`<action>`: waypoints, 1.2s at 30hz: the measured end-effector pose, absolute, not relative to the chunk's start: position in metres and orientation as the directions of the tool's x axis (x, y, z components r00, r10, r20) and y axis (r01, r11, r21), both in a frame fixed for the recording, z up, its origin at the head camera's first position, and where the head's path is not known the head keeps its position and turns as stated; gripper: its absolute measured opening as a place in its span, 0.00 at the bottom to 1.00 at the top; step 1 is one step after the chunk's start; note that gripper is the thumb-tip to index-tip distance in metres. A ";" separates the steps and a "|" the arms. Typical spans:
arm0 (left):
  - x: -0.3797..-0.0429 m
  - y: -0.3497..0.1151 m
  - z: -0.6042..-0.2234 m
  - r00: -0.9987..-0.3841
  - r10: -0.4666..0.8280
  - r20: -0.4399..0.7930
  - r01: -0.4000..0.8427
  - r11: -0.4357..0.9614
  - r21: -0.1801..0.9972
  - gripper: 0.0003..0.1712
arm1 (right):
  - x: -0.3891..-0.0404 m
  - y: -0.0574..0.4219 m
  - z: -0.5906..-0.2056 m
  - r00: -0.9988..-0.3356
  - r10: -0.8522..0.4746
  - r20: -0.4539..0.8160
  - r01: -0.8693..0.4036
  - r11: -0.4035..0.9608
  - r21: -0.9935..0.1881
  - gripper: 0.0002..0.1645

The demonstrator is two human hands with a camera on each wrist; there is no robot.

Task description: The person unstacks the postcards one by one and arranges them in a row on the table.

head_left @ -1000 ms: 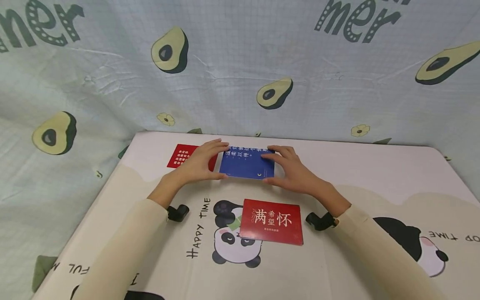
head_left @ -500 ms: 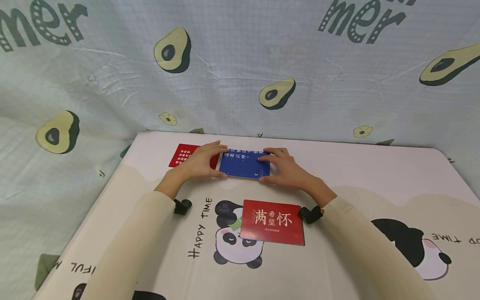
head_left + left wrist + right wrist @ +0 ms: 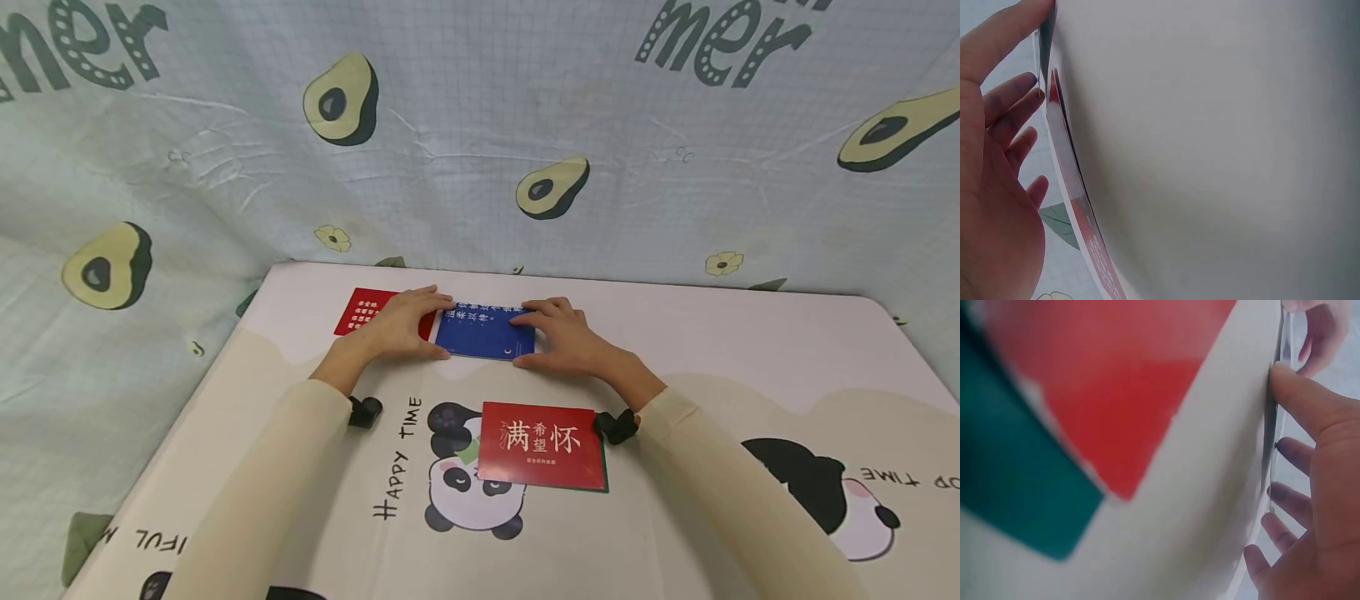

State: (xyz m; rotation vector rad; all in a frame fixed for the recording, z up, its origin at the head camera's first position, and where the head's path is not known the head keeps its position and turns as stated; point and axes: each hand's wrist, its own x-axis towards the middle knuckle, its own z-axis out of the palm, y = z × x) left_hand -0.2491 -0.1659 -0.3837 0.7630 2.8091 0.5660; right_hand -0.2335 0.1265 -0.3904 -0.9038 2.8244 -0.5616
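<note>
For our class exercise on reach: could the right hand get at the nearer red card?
Probably yes: the nearer red card looks uncovered, though the right hand must first release the blue card.

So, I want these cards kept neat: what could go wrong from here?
The blue card, held at its ends by the left hand and right hand, could nudge the far red card if it shifts left. The black wrist camera on the right arm overlaps the near red card in the head view, so withdrawing might brush it. Something green shows past the near red card's edge; if it is a separate card, a bump might slide them apart.
</note>
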 end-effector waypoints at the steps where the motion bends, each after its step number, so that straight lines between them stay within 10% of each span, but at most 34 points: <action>1: -0.249 -0.166 -0.383 -0.853 0.517 -0.072 0.450 0.797 0.402 0.47 | -0.233 0.126 -0.390 -0.813 -0.582 -0.007 -0.536 0.754 -0.380 0.39; 36: -0.244 -0.166 -0.381 -0.871 0.483 -0.093 0.410 0.816 0.407 0.45 | -0.232 0.130 -0.386 -0.786 -0.616 -0.054 -0.559 0.746 -0.362 0.40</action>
